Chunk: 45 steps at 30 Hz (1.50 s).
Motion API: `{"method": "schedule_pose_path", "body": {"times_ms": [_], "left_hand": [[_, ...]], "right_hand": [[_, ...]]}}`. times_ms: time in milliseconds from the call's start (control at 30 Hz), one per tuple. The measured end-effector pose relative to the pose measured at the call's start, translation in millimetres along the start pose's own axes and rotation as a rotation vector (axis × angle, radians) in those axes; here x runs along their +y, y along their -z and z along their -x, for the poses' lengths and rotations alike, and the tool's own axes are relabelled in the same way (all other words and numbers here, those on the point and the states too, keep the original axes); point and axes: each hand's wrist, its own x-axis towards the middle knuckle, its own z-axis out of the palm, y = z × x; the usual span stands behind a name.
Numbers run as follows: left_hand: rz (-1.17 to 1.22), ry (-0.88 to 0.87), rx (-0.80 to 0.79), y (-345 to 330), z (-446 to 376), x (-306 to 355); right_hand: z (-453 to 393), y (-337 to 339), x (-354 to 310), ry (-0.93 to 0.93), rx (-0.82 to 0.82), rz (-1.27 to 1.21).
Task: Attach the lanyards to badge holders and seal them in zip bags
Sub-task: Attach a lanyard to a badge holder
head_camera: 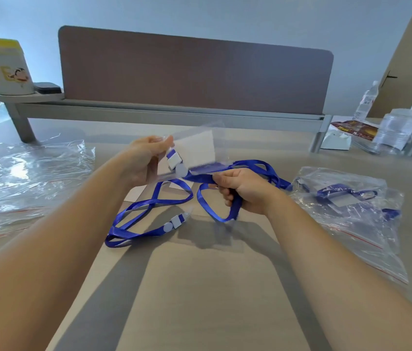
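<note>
Your left hand (146, 158) is pinching the holder (197, 148) by its clip end, up over the table (212, 287); your right hand (244, 191) is gripping the lanyard (225, 171), which is trailing rightward just below the holder.

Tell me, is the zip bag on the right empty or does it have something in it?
Not empty. The zip bag on the right lies flat on the table, and a blue lanyard with a badge holder shows through its clear plastic.
</note>
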Motion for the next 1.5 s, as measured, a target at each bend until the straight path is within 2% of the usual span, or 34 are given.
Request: {"method": "schedule_pose_path", "body": {"times_ms": [67, 200, 300, 400, 500, 600, 733, 900, 1000, 1100, 1267, 1333, 1500], "left_hand": [[-0.191, -0.023, -0.061, 8.6, 4.3, 0.5], [-0.337, -0.01, -0.269, 15.6, 6.4, 4.8], [-0.489, 0.029, -0.361, 13.8, 4.1, 7.7], [-0.748, 0.028, -0.33, 7.5, -2.6, 5.9], [-0.936, -0.061, -0.169, -0.7, -9.6, 2.0], [-0.756, -0.163, 0.076, -4.6, -16.4, -3.1], [-0.408, -0.229, 0.272, -4.1, -24.5, -9.8], [-0.082, -0.199, 0.483, -0.5, -25.4, -7.0], [0.168, -0.127, 0.525, 5.3, -29.9, -4.6], [0.412, -0.051, 0.458, 7.4, -32.3, -1.9], [0.497, -0.02, 0.236, 19.1, -26.1, 2.0], [0.331, -0.037, 0.117, 22.6, -17.8, 2.4], [-0.308, -0.013, -0.184, 25.6, -1.9, 3.6]], "right_hand": [[-3.4, 1.8, 2.0, -0.016, 0.016, 0.04], [-8.3, 3.1, 0.3, 0.0, 0.068, 0.124], [-11.6, 0.0, -9.0, 0.017, 0.132, 0.242], [-16.2, -6.6, -20.9, 0.082, 0.198, 0.223], [-18.2, -13.4, -33.5, 0.155, 0.227, 0.171], [-17.3, -18.6, -41.3, 0.206, 0.211, 0.179], [-15.0, -28.2, -39.5, 0.225, 0.141, 0.179], [-11.1, -36.5, -33.1, 0.21, 0.083, 0.115], [-9.0, -39.5, -28.5, 0.188, 0.03, 0.136], [-7.9, -36.4, -25.0, 0.127, -0.045, 0.14], [-9.5, -19.9, -10.2, 0.014, -0.054, 0.13], [-12.0, -12.7, -4.4, -0.004, -0.027, 0.14], [-19.5, -0.2, -1.2, -0.079, -0.037, 0.227]]}}
